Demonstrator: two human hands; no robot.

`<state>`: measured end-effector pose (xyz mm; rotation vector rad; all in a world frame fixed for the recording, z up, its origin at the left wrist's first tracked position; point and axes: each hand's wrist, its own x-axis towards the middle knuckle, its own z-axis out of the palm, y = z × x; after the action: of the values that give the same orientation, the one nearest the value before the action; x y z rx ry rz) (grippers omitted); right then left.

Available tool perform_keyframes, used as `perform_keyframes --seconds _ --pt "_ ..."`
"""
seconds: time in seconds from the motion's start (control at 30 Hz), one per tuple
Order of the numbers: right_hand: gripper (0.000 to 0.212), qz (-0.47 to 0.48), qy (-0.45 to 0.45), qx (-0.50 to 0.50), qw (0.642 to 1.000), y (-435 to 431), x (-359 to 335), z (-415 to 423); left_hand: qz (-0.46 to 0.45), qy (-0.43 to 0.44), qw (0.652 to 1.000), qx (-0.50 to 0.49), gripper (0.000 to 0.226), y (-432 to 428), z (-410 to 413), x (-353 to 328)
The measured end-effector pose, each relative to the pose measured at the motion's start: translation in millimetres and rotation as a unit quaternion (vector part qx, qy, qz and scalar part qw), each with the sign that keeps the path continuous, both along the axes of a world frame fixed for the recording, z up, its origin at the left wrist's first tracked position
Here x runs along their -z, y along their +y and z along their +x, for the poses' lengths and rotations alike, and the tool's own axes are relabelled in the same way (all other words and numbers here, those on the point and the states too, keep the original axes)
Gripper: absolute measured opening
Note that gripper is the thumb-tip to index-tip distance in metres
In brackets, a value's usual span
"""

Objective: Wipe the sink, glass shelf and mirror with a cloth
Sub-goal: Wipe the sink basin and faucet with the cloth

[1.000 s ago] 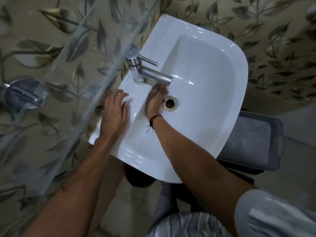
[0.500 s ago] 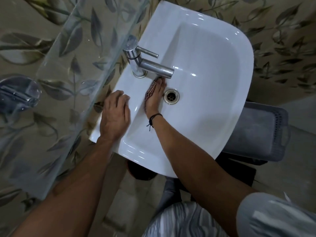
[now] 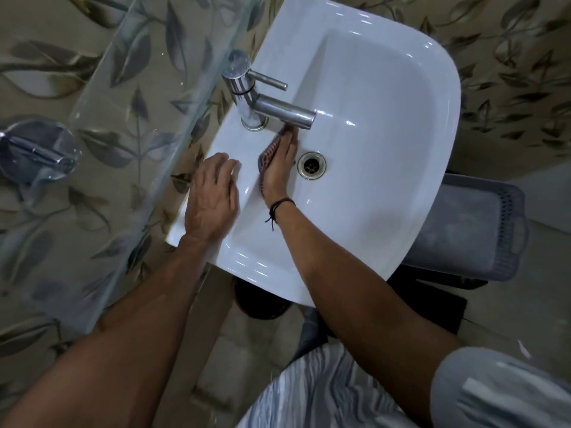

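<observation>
Two bare forearms reach out from the person's grey striped clothing toward the sink (image 3: 386, 134), with a black cord band (image 3: 279, 205) on the right wrist. The left hand (image 3: 213, 193) lies flat on the white rim at about 8 o'clock of the drain (image 3: 311, 165), fingers straight and holding nothing. It looks like a brace.

The right hand (image 3: 279, 168) stands edge-on inside the bowl just beside the drain at its 9 o'clock. Its fingers are straight and press the checked cloth (image 3: 267, 154) against the sloping basin wall, rather than curling round it. The cloth shows as a strip along the hand's left edge, and its tip reaches under the spout of the chrome tap (image 3: 262, 100) at 11 o'clock.

Over the last second little has changed. The right hand has crept slightly further up under the spout and more of the cloth shows, while the left hand has stayed put. I take this as short scrubbing strokes on the strip below the tap, so the sink is only partly done.

Beyond the rim at 9 to 10 o'clock, the glass shelf (image 3: 139, 118) runs over the leaf-patterned wall and appears untouched. The mirror is out of sight. A grey basket (image 3: 469, 230) sits below the sink at 4 o'clock.
</observation>
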<state>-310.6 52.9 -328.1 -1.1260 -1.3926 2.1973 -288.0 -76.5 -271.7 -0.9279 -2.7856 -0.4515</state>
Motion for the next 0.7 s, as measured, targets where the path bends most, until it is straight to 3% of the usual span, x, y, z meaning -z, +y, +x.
perform_keyframes --seconds 0.23,0.33,0.53,0.7 --pt "0.057 -0.013 -0.041 -0.102 0.994 -38 -1 55 0.018 0.007 1.0 -0.013 0.026 -2 -2 6" --pt "0.055 0.008 -0.024 -0.041 0.999 -21 -4 30 0.022 0.003 1.0 -0.019 0.026 -3 -1 9" --pt "0.068 -0.057 -0.058 0.053 0.995 -26 -4 19 0.021 0.005 0.999 -0.027 0.028 -1 0 8" --pt "0.076 -0.095 -0.131 -0.017 0.987 -65 -21 54 0.003 -0.01 0.999 -0.031 0.029 -3 -1 7"
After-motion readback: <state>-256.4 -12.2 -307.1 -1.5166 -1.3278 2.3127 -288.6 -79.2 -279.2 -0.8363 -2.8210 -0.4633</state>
